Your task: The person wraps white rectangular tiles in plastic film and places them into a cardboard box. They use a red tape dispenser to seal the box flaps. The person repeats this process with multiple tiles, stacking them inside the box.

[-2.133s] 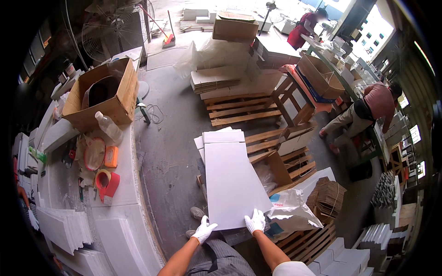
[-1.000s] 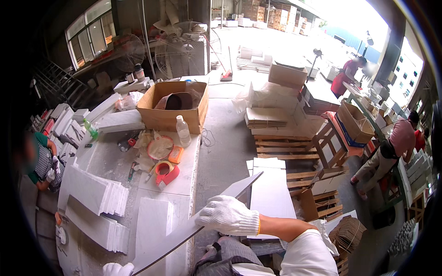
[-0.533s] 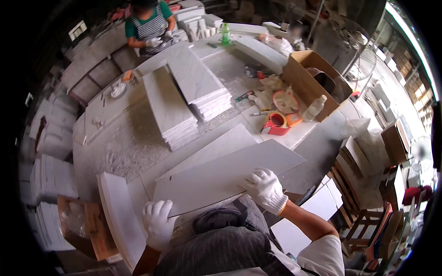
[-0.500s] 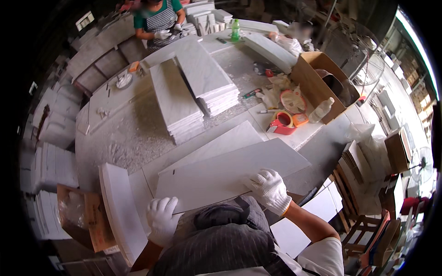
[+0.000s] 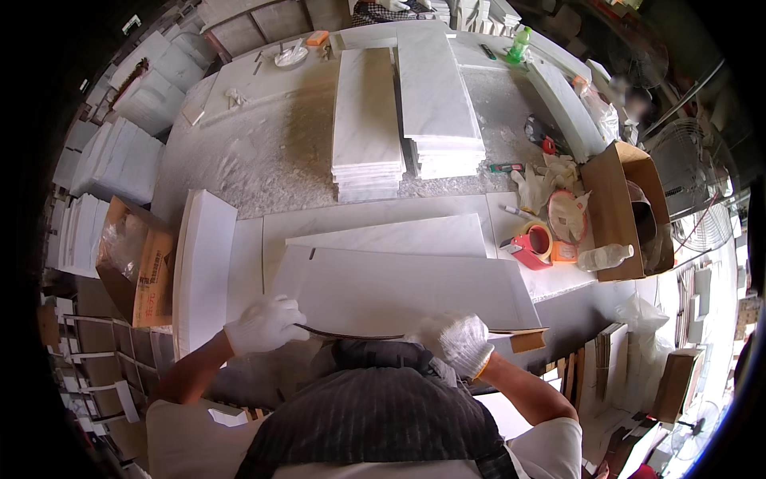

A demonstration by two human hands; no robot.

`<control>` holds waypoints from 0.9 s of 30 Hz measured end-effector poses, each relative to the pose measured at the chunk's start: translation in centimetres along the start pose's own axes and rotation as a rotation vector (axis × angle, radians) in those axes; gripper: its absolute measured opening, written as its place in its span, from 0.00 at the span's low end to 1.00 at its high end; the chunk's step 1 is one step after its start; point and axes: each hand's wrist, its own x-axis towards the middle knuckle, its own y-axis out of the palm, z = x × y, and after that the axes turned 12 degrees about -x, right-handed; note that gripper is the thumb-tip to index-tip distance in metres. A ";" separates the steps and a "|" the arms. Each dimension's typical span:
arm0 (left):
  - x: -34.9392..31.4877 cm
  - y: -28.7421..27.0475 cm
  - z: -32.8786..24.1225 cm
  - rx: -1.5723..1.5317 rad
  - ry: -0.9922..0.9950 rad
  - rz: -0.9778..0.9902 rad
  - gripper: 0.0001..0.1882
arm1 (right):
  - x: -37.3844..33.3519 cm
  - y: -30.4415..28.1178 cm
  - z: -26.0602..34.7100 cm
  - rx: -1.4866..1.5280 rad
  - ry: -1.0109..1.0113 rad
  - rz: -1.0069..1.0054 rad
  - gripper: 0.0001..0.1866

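Note:
A wide white panel [image 5: 415,287] lies flat at the near edge of the table, with a small dark mark near its far left corner. Both my hands wear white knit gloves. My left hand [image 5: 267,325] is closed at the panel's near left corner. Along the near edge, further right, my right hand [image 5: 461,343] has its fingers curled in; their tips are blurred by motion. A brown cardboard edge [image 5: 528,342] shows under the panel's near right corner. Another white slab [image 5: 399,234] lies partly covered behind the panel.
Two stacks of white marble slabs [image 5: 367,120] [image 5: 439,88] stand mid-table. On the right are a red tape dispenser [image 5: 530,247], a clear bottle [image 5: 605,257] and a cardboard box [image 5: 610,191]. At left a thick white block [image 5: 206,255] stands beside an open carton [image 5: 148,263].
My view has turned, and the panel now lies more squarely along the near edge. My hands have stayed at that edge. Brown cardboard now shows at its right corner.

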 end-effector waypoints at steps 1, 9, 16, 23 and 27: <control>0.2 -0.3 -0.2 -0.028 -0.024 0.027 0.14 | 0.2 0.4 -0.7 -0.002 -0.013 0.065 0.07; 6.1 -1.1 -9.4 0.586 0.077 -0.597 0.21 | 5.4 -3.0 -6.1 0.080 -0.082 0.073 0.07; 9.8 0.5 -8.1 0.561 -0.180 -0.391 0.35 | 9.1 -6.3 -5.6 0.069 0.054 0.215 0.16; 11.4 -1.1 -6.2 0.470 -0.125 -0.224 0.35 | 9.8 -2.0 -3.0 -0.251 -0.230 -0.325 0.29; 12.8 -2.1 -7.7 0.618 0.036 -0.673 0.27 | 11.5 -3.1 -3.5 -0.286 -0.206 -0.142 0.28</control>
